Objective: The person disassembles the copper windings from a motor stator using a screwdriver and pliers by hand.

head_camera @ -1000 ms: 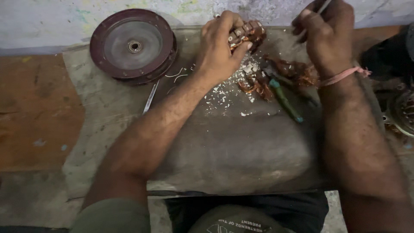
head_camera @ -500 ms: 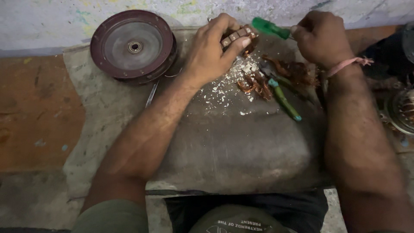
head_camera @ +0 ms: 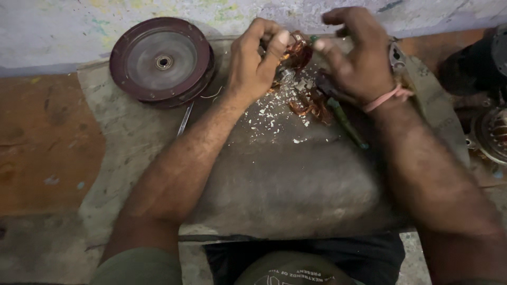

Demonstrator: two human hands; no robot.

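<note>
My left hand [head_camera: 257,62] grips a small copper-wound coil part [head_camera: 297,53] at the far edge of a grey stone slab [head_camera: 296,184]. My right hand [head_camera: 359,53] is close beside it on the right, fingers curled, index finger stretched toward the coil. A green tool handle tip [head_camera: 314,38] shows just at those fingers; the rest of the tool is hidden in the hand. A pink band circles the right wrist.
A dark red round disc [head_camera: 161,59] lies at the slab's back left, a thin metal rod [head_camera: 185,119] beside it. Copper wire scraps [head_camera: 311,105], white flakes [head_camera: 266,113] and a second green-handled tool [head_camera: 346,121] lie below the hands. Metal motor parts [head_camera: 491,134] sit far right.
My right hand has come left and down, bringing the green-handled tool in against the coil; the handle, plainly seen half a second ago, is now mostly hidden. My left hand stays on the coil.
</note>
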